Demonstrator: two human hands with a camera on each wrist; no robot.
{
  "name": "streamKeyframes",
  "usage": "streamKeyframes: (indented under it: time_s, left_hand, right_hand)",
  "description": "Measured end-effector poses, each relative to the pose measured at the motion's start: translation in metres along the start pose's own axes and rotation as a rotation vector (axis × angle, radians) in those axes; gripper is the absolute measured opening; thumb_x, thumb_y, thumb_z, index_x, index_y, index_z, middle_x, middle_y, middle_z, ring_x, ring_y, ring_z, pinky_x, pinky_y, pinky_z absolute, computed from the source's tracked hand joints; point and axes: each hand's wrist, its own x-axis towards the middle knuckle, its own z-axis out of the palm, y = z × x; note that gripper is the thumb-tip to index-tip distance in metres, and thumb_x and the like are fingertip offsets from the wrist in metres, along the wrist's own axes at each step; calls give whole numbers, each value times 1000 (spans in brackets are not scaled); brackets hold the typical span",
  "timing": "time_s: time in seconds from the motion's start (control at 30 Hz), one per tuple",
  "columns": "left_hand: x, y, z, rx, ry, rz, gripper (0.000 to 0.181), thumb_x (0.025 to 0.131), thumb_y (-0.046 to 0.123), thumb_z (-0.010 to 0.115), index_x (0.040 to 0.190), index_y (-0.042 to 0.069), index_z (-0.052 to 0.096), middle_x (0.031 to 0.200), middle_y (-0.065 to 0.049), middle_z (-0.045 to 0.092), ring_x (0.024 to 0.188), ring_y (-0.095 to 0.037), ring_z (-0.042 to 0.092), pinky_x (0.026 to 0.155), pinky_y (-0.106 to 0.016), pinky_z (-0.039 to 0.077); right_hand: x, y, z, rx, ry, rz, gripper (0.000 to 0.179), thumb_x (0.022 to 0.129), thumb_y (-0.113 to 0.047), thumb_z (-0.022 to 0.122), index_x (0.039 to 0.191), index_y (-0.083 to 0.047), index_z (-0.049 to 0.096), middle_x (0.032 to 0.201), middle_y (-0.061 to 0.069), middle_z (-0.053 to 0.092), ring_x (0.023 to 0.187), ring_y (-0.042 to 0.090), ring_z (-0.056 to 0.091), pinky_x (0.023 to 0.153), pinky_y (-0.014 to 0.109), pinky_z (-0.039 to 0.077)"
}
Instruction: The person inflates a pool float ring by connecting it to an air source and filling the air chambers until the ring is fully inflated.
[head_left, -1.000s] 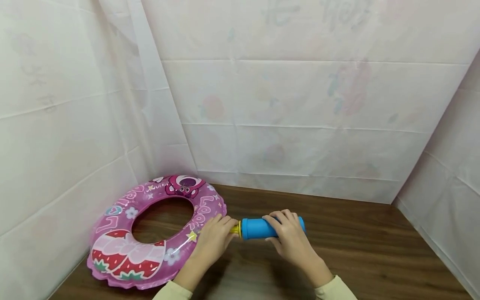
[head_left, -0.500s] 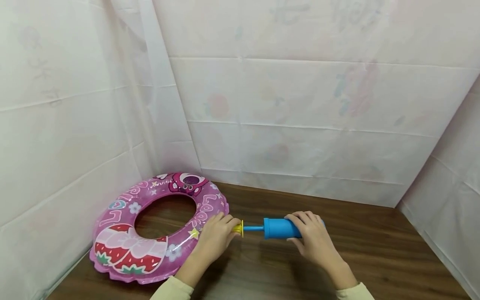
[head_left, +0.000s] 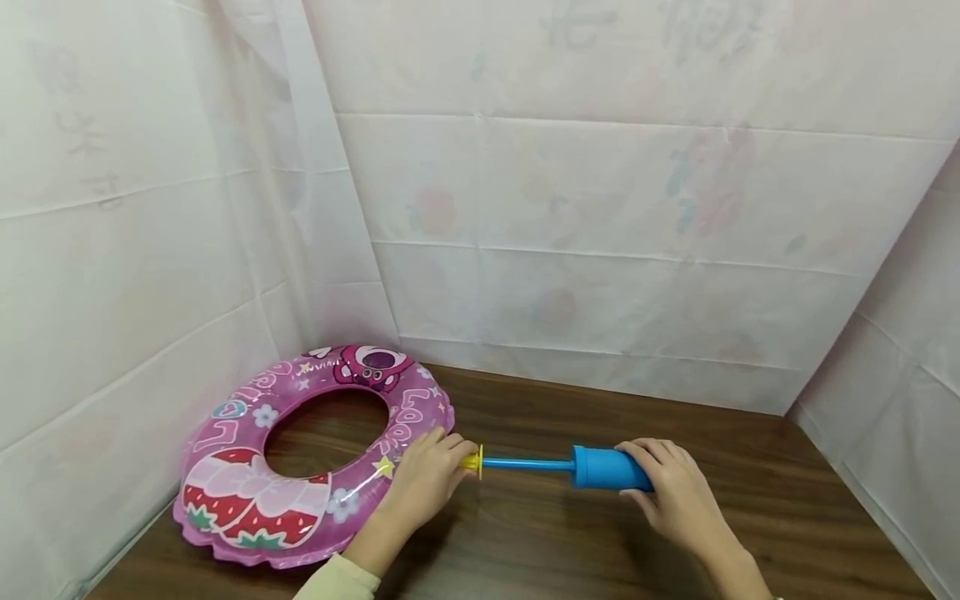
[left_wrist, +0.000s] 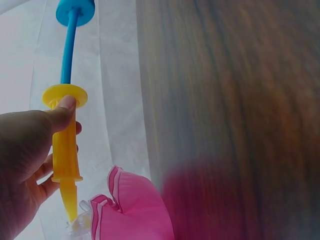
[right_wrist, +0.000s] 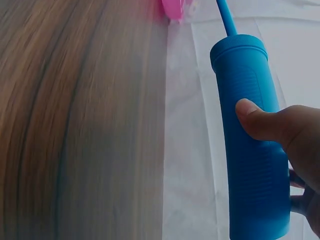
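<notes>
A hand pump with a blue barrel (head_left: 603, 468) and a yellow handle (left_wrist: 65, 145) lies level between my two hands, its thin blue rod (head_left: 528, 464) drawn well out. My left hand (head_left: 429, 475) grips the yellow handle, thumb just under its round flange. In the left wrist view the handle's tapered yellow tip meets the clear valve (left_wrist: 79, 225) of the pink swim ring (head_left: 225, 442). Around the barrel curls my right hand (head_left: 678, 496), its thumb along the ribbed side in the right wrist view. The ring lies at the left, printed with strawberries and a bear.
Under everything is a dark wooden table (head_left: 570, 550). Pale printed cloth (head_left: 600, 208) hangs behind it and along both sides. The swim ring sits close to the left cloth and the back corner.
My right hand has moved right with the blue barrel, drawing the rod out from fully pushed in to long. My left hand stays at the valve, gripping the yellow handle.
</notes>
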Motion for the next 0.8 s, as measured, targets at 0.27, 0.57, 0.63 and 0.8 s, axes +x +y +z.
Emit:
streamKeyframes:
  time_s: [0.27,0.57,0.63,0.8]
  left_hand:
    - [-3,1,0,-2,-2,-3,26,72,32,80,93,21,69,83,11,66,73,-10,49,66,-24,42]
    - [-6,4,0,-24,10,-20,30,69,31,82,94,21,70,83,10,66,77,-10,52,68,-24,42]
    - [-6,4,0,-43,4,-24,29,70,30,81,94,20,69,84,10,66,78,-10,53,69,-25,42]
    - [-3,6,0,-79,-19,-22,28,71,28,80,93,18,67,84,9,64,80,-10,53,71,-25,44]
  right_hand:
    - [-11,8,-8,-2,8,-14,67,56,-19,91,116,-10,64,106,7,66,97,29,62,81,51,51]
    - [-15,4,-7,36,-4,5,64,57,-18,90,115,-10,65,106,6,66,96,27,62,78,50,51]
    - [-15,2,-5,48,5,-1,63,58,-18,90,115,-9,65,105,6,66,96,26,61,77,50,51]
    - [-10,-9,-2,68,-3,-9,59,61,-17,88,114,-8,65,106,5,66,96,22,58,75,45,48]
